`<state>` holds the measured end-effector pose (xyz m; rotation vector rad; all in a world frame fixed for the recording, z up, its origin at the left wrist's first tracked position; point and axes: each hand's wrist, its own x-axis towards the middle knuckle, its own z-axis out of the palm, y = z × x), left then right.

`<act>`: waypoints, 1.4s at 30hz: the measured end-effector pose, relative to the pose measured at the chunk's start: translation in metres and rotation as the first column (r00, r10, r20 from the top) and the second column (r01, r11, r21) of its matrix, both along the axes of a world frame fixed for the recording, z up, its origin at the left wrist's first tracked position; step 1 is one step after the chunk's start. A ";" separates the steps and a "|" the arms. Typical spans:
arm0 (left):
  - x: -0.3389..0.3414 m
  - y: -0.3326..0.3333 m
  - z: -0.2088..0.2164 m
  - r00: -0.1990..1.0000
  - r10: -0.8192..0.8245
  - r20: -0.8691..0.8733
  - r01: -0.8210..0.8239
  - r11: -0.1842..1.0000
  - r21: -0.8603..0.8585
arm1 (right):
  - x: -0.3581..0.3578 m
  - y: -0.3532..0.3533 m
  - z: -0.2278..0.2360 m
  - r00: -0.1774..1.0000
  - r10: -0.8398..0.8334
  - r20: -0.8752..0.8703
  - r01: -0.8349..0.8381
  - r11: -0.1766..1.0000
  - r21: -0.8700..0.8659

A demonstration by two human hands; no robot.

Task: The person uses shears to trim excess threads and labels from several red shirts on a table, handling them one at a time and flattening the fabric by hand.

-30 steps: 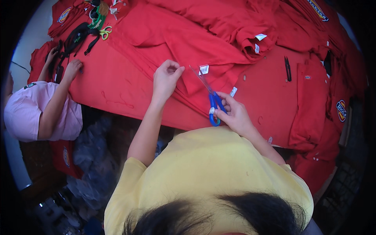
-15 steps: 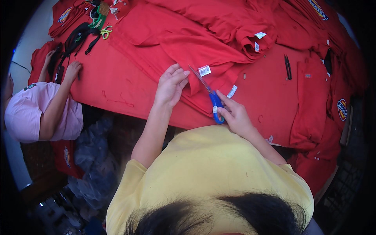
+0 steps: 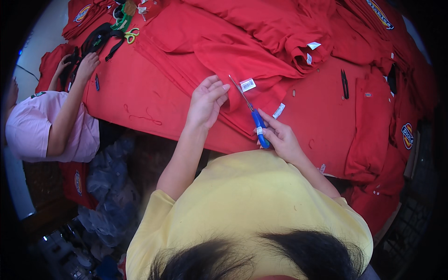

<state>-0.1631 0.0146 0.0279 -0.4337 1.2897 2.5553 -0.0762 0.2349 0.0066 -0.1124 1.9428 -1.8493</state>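
Observation:
My right hand [image 3: 280, 137] is closed round the blue handles of a pair of scissors [image 3: 260, 128]. Their narrow blades point up and left, nearly together, over a red garment [image 3: 252, 58] spread on the table. Close to the blade tips, my left hand [image 3: 206, 102] has its fingers curled in and the thumb drawn toward them. Whatever lies between those fingertips, if anything, is too small to make out. A white barcode label [image 3: 248, 84] sits beside the blades, and a narrow white tag [image 3: 278, 110] sticks out at the garment's edge above my right hand.
Black thread snips [image 3: 345, 84] lie at the right, beside folded red garments [image 3: 368, 121]. Loose red thread [image 3: 144, 116] rests on the red table cover [image 3: 182, 126]. At the left, a co-worker in a pink shirt [image 3: 58, 126] handles black straps near yellow-handled scissors [image 3: 132, 35].
The handles of my scissors have come closer together. My hands hold almost the same place. The co-worker's hands have shifted, and a small blue tool now shows beside them.

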 end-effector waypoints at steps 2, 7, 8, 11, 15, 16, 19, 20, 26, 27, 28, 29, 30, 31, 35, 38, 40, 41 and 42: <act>0.001 0.001 0.002 1.000 -0.006 -0.008 0.006 1.000 -0.006 | -0.001 0.000 -0.004 0.998 -0.001 -0.062 0.004 0.999 0.050; 0.003 0.000 0.005 1.000 0.002 0.007 -0.002 1.000 -0.019 | -0.003 -0.003 0.013 0.993 -0.057 0.108 0.061 0.998 -0.033; 0.003 0.000 0.005 1.000 0.001 0.014 -0.001 1.000 -0.018 | -0.003 -0.002 0.014 0.992 -0.051 0.117 0.056 0.998 -0.033; 0.004 -0.001 0.002 1.000 -0.010 -0.013 0.010 1.000 -0.004 | 0.000 -0.001 0.011 0.984 -0.050 0.171 0.070 0.991 -0.110; 0.006 -0.001 0.008 1.000 -0.027 -0.007 0.027 1.000 -0.003 | 0.002 -0.002 0.013 0.988 -0.068 0.138 0.068 0.998 0.005; 0.006 0.000 0.010 1.000 -0.025 -0.003 0.025 1.000 0.010 | 0.002 -0.002 0.009 0.998 -0.061 0.031 0.060 0.998 0.035; 0.007 0.003 0.013 1.000 -0.009 -0.020 0.010 0.999 0.037 | 0.002 -0.002 0.001 0.981 -0.030 -0.190 0.052 0.992 0.114; 0.007 0.004 0.013 0.999 0.000 -0.032 0.002 0.999 0.044 | 0.001 -0.002 0.005 0.979 -0.022 -0.200 0.049 0.990 0.129; 0.007 0.004 0.013 0.999 -0.006 -0.032 0.006 1.000 0.001 | 0.000 -0.001 0.002 0.992 -0.019 -0.122 0.028 0.997 0.069; 0.007 0.005 0.012 1.000 -0.004 -0.030 0.004 1.000 -0.010 | 0.000 0.000 0.003 0.996 -0.014 -0.085 0.019 0.998 0.059; 0.008 0.005 0.011 1.000 -0.001 -0.028 0.001 1.000 -0.021 | 0.000 0.000 0.005 1.000 -0.027 0.012 0.028 0.998 -0.059; 0.009 0.005 0.011 1.000 0.002 -0.028 -0.002 0.999 -0.032 | 0.000 -0.001 0.008 0.994 -0.028 0.109 0.047 0.983 -0.176; 0.009 0.004 0.009 1.000 0.004 -0.026 -0.005 1.000 -0.029 | 0.000 -0.001 0.009 0.979 -0.017 0.205 0.077 0.955 -0.288; 0.009 0.004 0.006 1.000 0.007 -0.025 -0.008 1.000 -0.026 | -0.001 -0.002 0.009 0.969 -0.015 0.247 0.099 0.939 -0.331; 0.009 0.006 0.011 1.000 -0.013 -0.025 0.013 1.000 -0.009 | -0.002 -0.002 0.008 0.940 0.012 0.342 0.151 0.882 -0.446; 0.008 0.003 0.013 1.000 -0.023 -0.016 0.023 1.000 0.003 | -0.003 0.001 0.016 0.967 0.012 0.254 0.067 0.951 -0.301; 0.010 0.001 0.018 0.999 -0.036 -0.006 0.036 0.999 -0.010 | -0.002 0.000 0.014 0.998 -0.022 0.056 0.029 0.991 -0.130; 0.011 0.001 0.020 0.999 -0.045 0.000 0.045 0.999 -0.017 | 0.000 -0.003 0.008 0.994 -0.047 -0.097 0.043 0.998 -0.047; 0.013 0.002 0.021 0.998 -0.057 -0.006 0.057 0.997 -0.046 | 0.001 -0.005 0.005 0.967 -0.059 -0.249 0.069 0.997 0.034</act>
